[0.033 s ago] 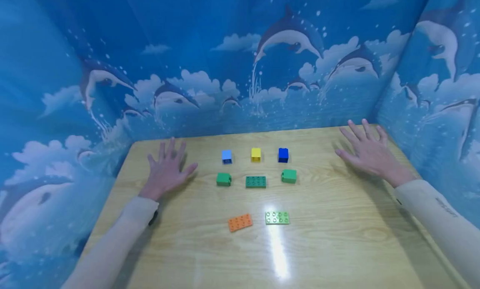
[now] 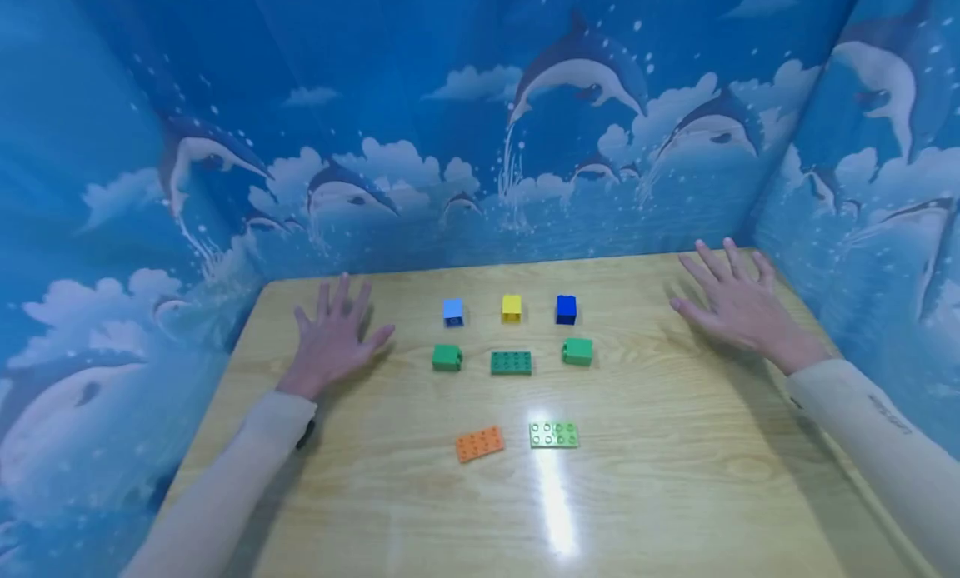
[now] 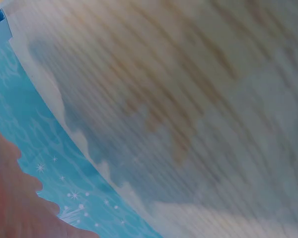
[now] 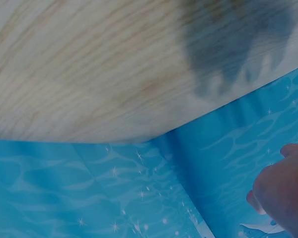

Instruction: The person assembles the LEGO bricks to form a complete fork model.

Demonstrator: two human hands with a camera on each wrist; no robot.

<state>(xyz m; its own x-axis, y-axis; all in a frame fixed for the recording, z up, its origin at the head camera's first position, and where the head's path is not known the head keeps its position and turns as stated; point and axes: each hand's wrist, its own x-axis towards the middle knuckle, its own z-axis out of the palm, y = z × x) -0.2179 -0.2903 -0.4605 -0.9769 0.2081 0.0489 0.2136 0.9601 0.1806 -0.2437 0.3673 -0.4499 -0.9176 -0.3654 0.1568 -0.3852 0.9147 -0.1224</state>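
Observation:
My left hand (image 2: 330, 345) is spread with straight fingers over the left side of the table, holding nothing. On the far right, my right hand (image 2: 738, 307) is likewise spread, palm down, above its shadow. Between them lie toy building bricks: a light blue brick (image 2: 453, 312), a yellow brick (image 2: 512, 308) and a dark blue brick (image 2: 566, 310) at the back. The middle row has a green brick (image 2: 447, 358) on its side, a dark green brick (image 2: 512, 363) studs up, and another green brick (image 2: 577, 351) on its side. Nearer are an orange brick (image 2: 480, 444) and a light green brick (image 2: 554, 435).
Blue dolphin-printed cloth (image 2: 420, 220) walls the wooden table (image 2: 645, 495) at the back and both sides. A bright glare streak runs down the table below the light green brick. Both forearms reach in from the lower corners in pale sleeves (image 2: 225, 478).

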